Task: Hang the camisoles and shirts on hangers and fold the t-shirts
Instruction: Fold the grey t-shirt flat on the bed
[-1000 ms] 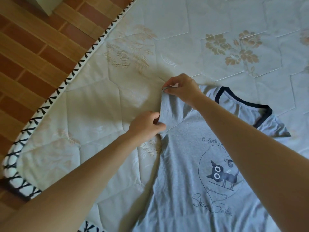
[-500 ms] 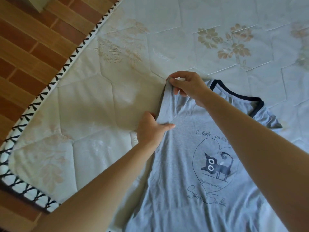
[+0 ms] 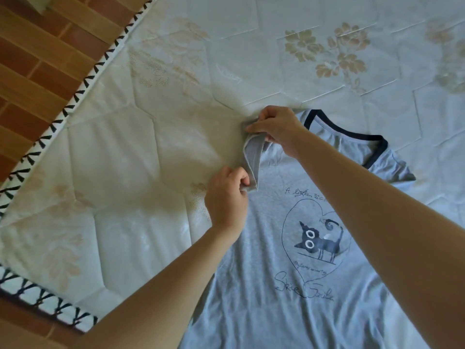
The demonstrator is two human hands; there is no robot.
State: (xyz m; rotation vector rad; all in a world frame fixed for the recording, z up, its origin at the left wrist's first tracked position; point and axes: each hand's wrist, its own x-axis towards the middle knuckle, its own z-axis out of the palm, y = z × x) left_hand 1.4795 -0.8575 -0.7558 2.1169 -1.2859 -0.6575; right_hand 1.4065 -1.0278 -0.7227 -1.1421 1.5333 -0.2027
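A light grey t-shirt (image 3: 264, 268) with a navy collar and a cat print lies face up on the mattress (image 3: 120, 159). Its left sleeve (image 3: 252, 157) is lifted off the bed and curls inward toward the chest. My right hand (image 3: 278, 128) pinches the sleeve's upper corner near the shoulder. My left hand (image 3: 227, 199) pinches the lower corner of the same sleeve, by the armpit. The right sleeve lies flat at the far right.
The quilted mattress with beige flower patterns stretches out left of and beyond the shirt. Its black-and-white trimmed edge (image 3: 75, 96) runs diagonally along the left. Brown floor tiles (image 3: 32, 61) lie past that edge.
Both hands have turned the left sleeve from flat and spread outward to raised and curling inward over the shirt's body. The shirt has stayed where it was.
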